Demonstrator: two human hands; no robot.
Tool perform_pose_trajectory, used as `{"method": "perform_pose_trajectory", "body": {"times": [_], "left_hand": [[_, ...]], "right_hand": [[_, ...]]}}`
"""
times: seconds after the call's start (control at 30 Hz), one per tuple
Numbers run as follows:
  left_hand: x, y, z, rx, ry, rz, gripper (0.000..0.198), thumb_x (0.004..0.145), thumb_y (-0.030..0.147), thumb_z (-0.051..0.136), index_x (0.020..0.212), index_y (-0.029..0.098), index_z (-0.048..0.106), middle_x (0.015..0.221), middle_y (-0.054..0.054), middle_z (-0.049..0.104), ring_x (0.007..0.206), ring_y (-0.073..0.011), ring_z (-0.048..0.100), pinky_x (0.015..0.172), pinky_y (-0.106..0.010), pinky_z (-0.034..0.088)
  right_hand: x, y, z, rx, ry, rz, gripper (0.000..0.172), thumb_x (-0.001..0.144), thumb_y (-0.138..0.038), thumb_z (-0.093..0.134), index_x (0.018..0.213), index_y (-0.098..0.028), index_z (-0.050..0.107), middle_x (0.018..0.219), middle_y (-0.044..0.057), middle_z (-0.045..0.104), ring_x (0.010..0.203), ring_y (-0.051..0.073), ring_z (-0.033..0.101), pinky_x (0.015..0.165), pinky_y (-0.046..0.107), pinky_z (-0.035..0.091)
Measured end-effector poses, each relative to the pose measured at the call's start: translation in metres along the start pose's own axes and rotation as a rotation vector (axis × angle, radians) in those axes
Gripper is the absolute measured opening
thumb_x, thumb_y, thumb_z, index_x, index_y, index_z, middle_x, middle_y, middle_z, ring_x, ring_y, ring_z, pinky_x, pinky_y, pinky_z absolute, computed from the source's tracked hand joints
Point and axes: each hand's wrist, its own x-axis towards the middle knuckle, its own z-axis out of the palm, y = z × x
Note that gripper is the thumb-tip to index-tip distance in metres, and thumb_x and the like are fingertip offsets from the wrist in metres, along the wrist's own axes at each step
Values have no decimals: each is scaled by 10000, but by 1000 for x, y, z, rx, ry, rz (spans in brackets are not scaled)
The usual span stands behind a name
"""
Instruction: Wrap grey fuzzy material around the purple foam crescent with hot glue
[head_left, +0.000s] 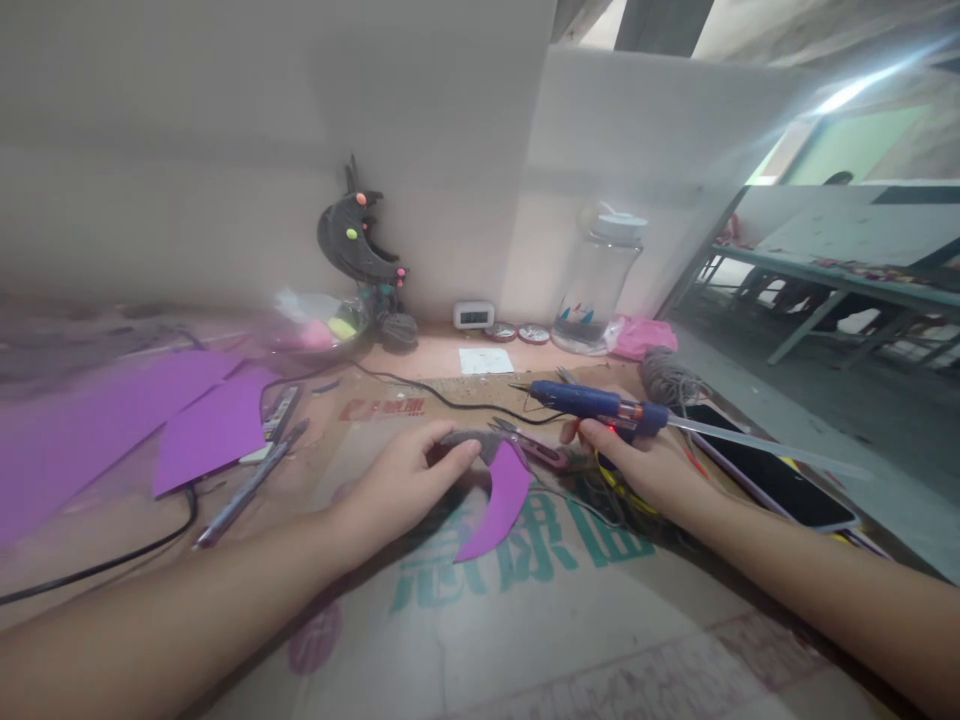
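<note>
Between thumb and fingers, my left hand (pixel 409 470) pinches the grey-wrapped end of a purple crescent (pixel 501 505), whose bare purple tip points down toward me. My right hand (pixel 637 455) grips a blue hot glue gun (pixel 581 400) by its handle, nozzle toward the left. A clear glue stick (pixel 757 445) juts from the gun's back, and a small red light glows on its side. Just behind the crescent lie pink-handled scissors (pixel 536 447). Grey yarn trails from the crescent toward the right hand; its full path is hidden.
Purple sheets (pixel 217 425) and a pen (pixel 251 485) lie at left. A decorated dark crescent (pixel 356 238) stands by the wall. Along the back are a small digital clock (pixel 474 316) and a clear bottle (pixel 596 290). A yarn ball (pixel 667 377) and a phone (pixel 772 465) lie at right.
</note>
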Motion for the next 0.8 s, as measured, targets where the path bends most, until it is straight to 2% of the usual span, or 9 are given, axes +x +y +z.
{"method": "perform_pose_trajectory", "body": {"times": [0.17, 0.23, 0.33, 0.4, 0.47, 0.53, 0.6, 0.7, 0.8], "left_hand": [[1, -1, 1, 19, -57, 64, 226, 906, 313, 503, 800, 175, 646, 812, -20, 701, 753, -171, 622, 688, -266, 448], [1, -2, 1, 42, -62, 95, 223, 907, 306, 500, 806, 177, 651, 816, -15, 694, 764, -171, 618, 699, -267, 440], [1, -3, 1, 65, -53, 118, 225, 908, 312, 494, 817, 179, 652, 818, -15, 683, 777, -176, 611, 694, -266, 433], [1, -3, 1, 70, -51, 118, 219, 904, 310, 494, 815, 178, 644, 804, -14, 681, 768, -177, 611, 684, -264, 430], [1, -3, 2, 67, -50, 110, 210, 900, 309, 497, 811, 180, 638, 793, -11, 687, 759, -177, 615, 679, -264, 430], [1, -3, 2, 67, -45, 111, 205, 896, 310, 502, 806, 184, 637, 796, -9, 693, 763, -179, 617, 685, -266, 431], [2, -3, 2, 73, -43, 120, 203, 892, 306, 506, 795, 185, 637, 795, -8, 690, 765, -179, 614, 687, -268, 430], [2, -4, 2, 66, -45, 134, 207, 897, 300, 498, 792, 187, 635, 792, -5, 679, 759, -176, 608, 684, -269, 430], [2, -5, 1, 49, -39, 142, 197, 895, 292, 502, 797, 191, 640, 793, 0, 679, 758, -175, 606, 684, -270, 432]], "right_hand": [[6, -16, -3, 92, 35, -76, 222, 857, -425, 609, 956, -228, 640, 879, 26, 679, 819, 201, 633, 738, 308, 505], [18, -22, -3, 65, 33, -87, 239, 806, -408, 658, 960, -226, 652, 847, 27, 678, 835, 220, 640, 743, 319, 511], [52, -23, -1, -46, 25, -54, 296, 784, -389, 659, 1023, -214, 662, 886, 34, 698, 859, 239, 648, 775, 345, 516], [82, -17, 1, -128, 27, -6, 325, 783, -366, 668, 1068, -209, 666, 961, 36, 715, 899, 244, 652, 830, 358, 505], [113, -5, 6, -158, 12, 15, 275, 773, -329, 688, 1007, -184, 694, 992, 51, 727, 953, 258, 652, 874, 356, 490], [141, 9, 13, -182, -7, 49, 214, 793, -303, 674, 938, -151, 713, 958, 72, 740, 933, 260, 666, 866, 347, 493], [162, 24, 21, -199, 12, 85, 251, 834, -302, 642, 993, -117, 700, 982, 98, 738, 948, 255, 666, 864, 338, 491], [176, 42, 33, -208, -4, 124, 297, 876, -328, 622, 1062, -102, 670, 987, 101, 732, 908, 215, 670, 823, 313, 506], [176, 53, 39, -223, -70, 181, 270, 897, -371, 620, 973, -116, 665, 868, 49, 712, 748, 155, 664, 725, 315, 539]]}}
